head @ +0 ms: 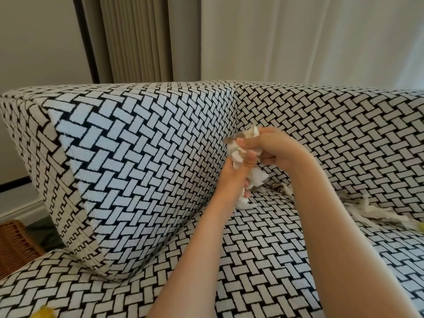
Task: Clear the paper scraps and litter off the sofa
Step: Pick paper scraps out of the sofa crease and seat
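A large sofa upholstered in a black-and-white basket-weave fabric (263, 260) fills most of the view, and every place here is given relative to it. A big wedge-shaped cushion in the same fabric (137, 161) leans at the sofa's left end.

Above the seat, near the corner where the cushion meets the backrest, two bare hands are pressed together around a wad of crumpled white paper scraps with a few tan patches (243, 145). The left hand (236, 173) reaches up from below, thumb laid over the front of the wad, and more paper spills out under its fingers. The right hand (273, 148) is curled closed over the top, with paper poking up beyond its knuckles. Both hands grip the paper; it sits between them, off the seat.

Further loose torn white scraps (367, 210) lie on the seat along the foot of the backrest, to the right of the hands. A small yellow bit (46, 313) shows at the sofa's front left edge, too blurred to identify.

The paper looks very light, soft and easily crushed, and it probably sheds small bits, so pinching whole clumps and squeezing them into the wad should hold better than picking at edges.
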The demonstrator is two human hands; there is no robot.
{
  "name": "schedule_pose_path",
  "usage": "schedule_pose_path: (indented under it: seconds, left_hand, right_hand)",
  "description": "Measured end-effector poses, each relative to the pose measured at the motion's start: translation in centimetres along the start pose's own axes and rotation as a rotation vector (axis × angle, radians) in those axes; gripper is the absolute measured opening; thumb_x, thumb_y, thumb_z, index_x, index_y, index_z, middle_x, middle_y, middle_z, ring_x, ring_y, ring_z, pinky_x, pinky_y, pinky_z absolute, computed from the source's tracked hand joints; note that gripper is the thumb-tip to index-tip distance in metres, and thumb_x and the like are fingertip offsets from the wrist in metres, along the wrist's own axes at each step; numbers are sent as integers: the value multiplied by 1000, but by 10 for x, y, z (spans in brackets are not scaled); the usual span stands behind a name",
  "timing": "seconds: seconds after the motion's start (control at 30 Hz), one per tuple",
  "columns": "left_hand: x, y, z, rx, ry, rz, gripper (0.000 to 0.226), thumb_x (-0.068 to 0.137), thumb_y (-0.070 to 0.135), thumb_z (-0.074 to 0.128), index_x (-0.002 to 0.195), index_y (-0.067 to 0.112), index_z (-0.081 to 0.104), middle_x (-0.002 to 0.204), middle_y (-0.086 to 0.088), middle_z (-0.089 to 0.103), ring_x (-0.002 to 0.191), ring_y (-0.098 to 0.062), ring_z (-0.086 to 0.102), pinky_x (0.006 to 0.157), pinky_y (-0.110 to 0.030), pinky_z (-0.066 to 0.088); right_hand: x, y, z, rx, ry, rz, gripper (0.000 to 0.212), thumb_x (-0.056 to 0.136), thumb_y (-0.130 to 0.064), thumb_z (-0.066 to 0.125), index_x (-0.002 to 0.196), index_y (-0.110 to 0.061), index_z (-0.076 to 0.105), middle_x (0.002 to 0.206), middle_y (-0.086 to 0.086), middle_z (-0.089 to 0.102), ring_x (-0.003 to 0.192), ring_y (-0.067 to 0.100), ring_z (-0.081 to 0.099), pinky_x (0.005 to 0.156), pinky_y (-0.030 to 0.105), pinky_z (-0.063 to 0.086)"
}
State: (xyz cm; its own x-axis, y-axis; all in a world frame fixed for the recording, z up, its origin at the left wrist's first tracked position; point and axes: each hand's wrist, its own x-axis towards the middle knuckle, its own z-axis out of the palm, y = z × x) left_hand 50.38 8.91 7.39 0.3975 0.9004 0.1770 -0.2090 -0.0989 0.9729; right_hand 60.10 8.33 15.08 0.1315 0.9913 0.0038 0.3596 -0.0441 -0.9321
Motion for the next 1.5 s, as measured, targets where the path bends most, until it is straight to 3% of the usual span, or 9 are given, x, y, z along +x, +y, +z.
schedule_pose_path:
  seconds: [0.27, 0.57, 0.73, 0.93, 1.0, 1.13, 1.23, 1.33, 1.5]
  left_hand:
    - [0, -9, -10, 41, 180, -73, 21, 97, 32, 44, 85, 19, 55, 60, 4, 51, 35, -2, 43, 38, -17, 36]
    - [0, -4, -23, 67, 412, -189, 26, 83, 15, 47, 58, 13, 40, 62, -1, 45, 55, -16, 45, 50, -23, 33]
    - [0, -8, -25, 159, 419, -138, 34, 77, 0, 50, 49, 13, 36, 52, -1, 38, 47, -14, 35, 45, -21, 24]
    - [-8, -13, -21, 604, 227, 0, 23, 88, 14, 53, 65, 16, 49, 60, 6, 46, 48, -5, 39, 42, -14, 28]
    - [-10, -14, -19, 873, 130, 31, 9, 90, 23, 51, 96, 23, 58, 80, 6, 58, 63, -8, 52, 52, -18, 36]
    - [-5, -26, -19, 1217, -48, -63, 56, 87, 54, 47, 139, 44, 30, 141, -9, 41, 120, -27, 50, 94, -37, 45]
    - [-4, -32, -18, 1312, -38, -103, 67, 79, 69, 48, 139, 42, 33, 146, -11, 30, 130, -31, 36, 99, -43, 39]
    - [-1, -36, -19, 1230, 19, -81, 56, 81, 60, 55, 127, 31, 51, 134, -10, 40, 120, -28, 43, 97, -39, 42]
    - [0, -36, -19, 1220, 26, 20, 35, 92, 37, 49, 118, 16, 61, 125, -9, 45, 111, -25, 46, 93, -34, 43]
  right_hand:
    - [10, 25, 8, -51, 13, 204, 13, 87, -22, 58, 79, -13, 56, 54, -2, 48, 39, 7, 30, 34, 16, 27]
    - [-1, 39, -5, -154, -62, 292, 11, 88, -18, 59, 85, -7, 59, 66, 1, 62, 22, 2, 37, 27, 11, 26]
    - [2, 45, -13, -517, -230, 299, 11, 82, -18, 62, 76, -9, 64, 50, -9, 59, 31, 4, 26, 33, 14, 21]
    - [-3, 50, -11, -894, -470, 453, 24, 81, -29, 62, 63, -13, 60, 57, -3, 50, 45, 10, 27, 44, 19, 23]
    - [-4, 47, -13, -935, -495, 488, 23, 82, -30, 61, 67, -13, 58, 51, -6, 51, 44, 10, 24, 44, 19, 22]
    - [-2, 41, -22, -920, -521, 572, 19, 80, -31, 68, 86, -18, 55, 60, -4, 65, 38, 7, 22, 37, 15, 27]
    - [-1, 39, -28, -870, -513, 629, 26, 79, -34, 70, 90, -22, 50, 64, 1, 71, 37, 8, 27, 38, 18, 32]
    - [-5, 35, -28, -840, -493, 648, 34, 80, -42, 67, 103, -22, 52, 67, 3, 72, 48, 15, 39, 50, 29, 34]
    - [-13, 28, -25, -858, -427, 612, 37, 96, -47, 36, 123, -23, 45, 75, 4, 66, 47, 12, 33, 42, 21, 34]
